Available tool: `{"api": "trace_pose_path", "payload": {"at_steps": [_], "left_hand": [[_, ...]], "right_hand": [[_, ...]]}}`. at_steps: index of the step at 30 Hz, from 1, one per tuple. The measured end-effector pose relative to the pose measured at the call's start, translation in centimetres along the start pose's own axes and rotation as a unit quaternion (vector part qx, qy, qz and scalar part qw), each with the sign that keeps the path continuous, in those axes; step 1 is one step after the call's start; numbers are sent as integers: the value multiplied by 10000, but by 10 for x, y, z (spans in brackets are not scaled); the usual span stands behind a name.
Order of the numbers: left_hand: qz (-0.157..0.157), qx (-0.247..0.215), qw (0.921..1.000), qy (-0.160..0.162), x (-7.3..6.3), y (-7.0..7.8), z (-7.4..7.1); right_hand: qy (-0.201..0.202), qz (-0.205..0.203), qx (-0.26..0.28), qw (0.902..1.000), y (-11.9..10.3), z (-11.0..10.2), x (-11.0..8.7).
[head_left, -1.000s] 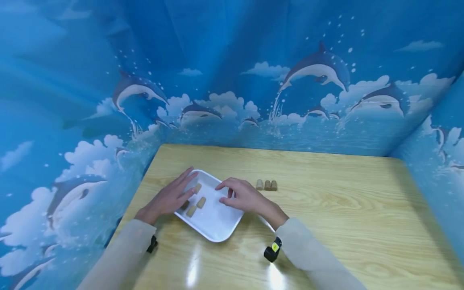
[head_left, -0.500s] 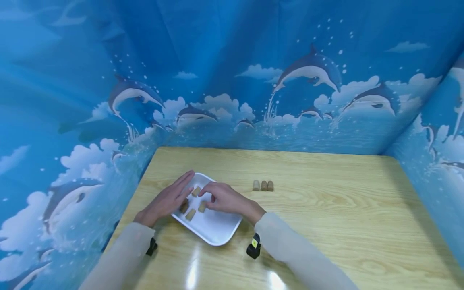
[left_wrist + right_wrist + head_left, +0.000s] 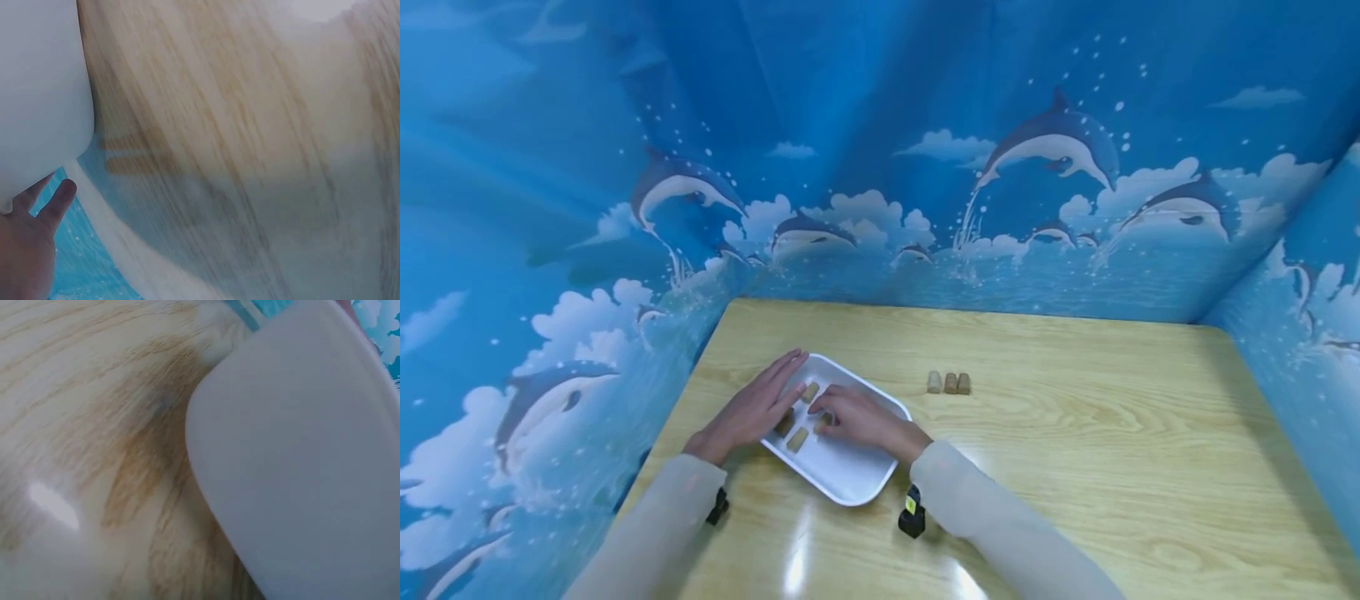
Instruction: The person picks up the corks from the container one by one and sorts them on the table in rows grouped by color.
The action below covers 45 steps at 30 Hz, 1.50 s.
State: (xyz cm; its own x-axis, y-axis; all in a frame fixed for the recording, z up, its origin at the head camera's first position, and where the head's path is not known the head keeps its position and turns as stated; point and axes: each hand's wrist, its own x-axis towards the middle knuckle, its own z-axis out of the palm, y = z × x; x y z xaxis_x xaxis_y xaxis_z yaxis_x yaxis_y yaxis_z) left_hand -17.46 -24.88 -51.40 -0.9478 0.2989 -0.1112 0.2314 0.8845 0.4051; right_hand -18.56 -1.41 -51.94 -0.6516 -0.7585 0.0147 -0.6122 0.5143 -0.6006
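Observation:
A white tray [image 3: 850, 493] lies at an angle on the table, with several small tapered corks in its left part. My left hand [image 3: 752, 412] rests along the tray's left rim, fingers extended. Inside the tray my right hand [image 3: 861, 418] curls its fingers and thumb around a light cork [image 3: 822, 423]. Near it lie another light cork [image 3: 810, 392], a third light one [image 3: 797, 439] and a darker cork [image 3: 785, 422] by the left hand. The left wrist view has the tray's outer wall [image 3: 44, 81] above part of that hand; in the right wrist view the wall hides the right hand.
Beyond the tray to the right, a pale cork [image 3: 934, 382] and two brown corks [image 3: 957, 383] stand in a row on the wooden table [image 3: 1112, 433]. A blue dolphin-printed backdrop [image 3: 865, 167] rises behind and beside the table.
My right hand has moved left and down into the tray, from hovering over its right side to closing on a light cork. The left hand stays at the rim.

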Motion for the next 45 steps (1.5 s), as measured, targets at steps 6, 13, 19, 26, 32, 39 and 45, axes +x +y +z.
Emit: {"api": "trace_pose_path", "payload": {"at_steps": [6,13,19,26,32,39,45], "left_hand": [[95,-59,9999,-2,0,1,-1],[161,-27,9999,0,0,-3,0],[159,-60,9999,-19,0,-4,0],[114,-105,9999,-38,-1,-2,0],[50,-80,9999,-51,-1,-1,1],[71,-125,9999,-59,0,-2,1],[5,-88,9999,-74,-1,-1,0]], "right_hand": [[-24,188,-163,9997,0,3,-2],[-23,554,-623,9965,-1,1,-7],[141,748,-1340,9881,-4,-1,-10],[253,929,-1404,9854,-7,-2,-13],[191,805,-1291,9882,-9,-8,-20],[257,582,-407,9971,-8,-24,-38],[420,331,491,9974,-4,-39,-55]]}}
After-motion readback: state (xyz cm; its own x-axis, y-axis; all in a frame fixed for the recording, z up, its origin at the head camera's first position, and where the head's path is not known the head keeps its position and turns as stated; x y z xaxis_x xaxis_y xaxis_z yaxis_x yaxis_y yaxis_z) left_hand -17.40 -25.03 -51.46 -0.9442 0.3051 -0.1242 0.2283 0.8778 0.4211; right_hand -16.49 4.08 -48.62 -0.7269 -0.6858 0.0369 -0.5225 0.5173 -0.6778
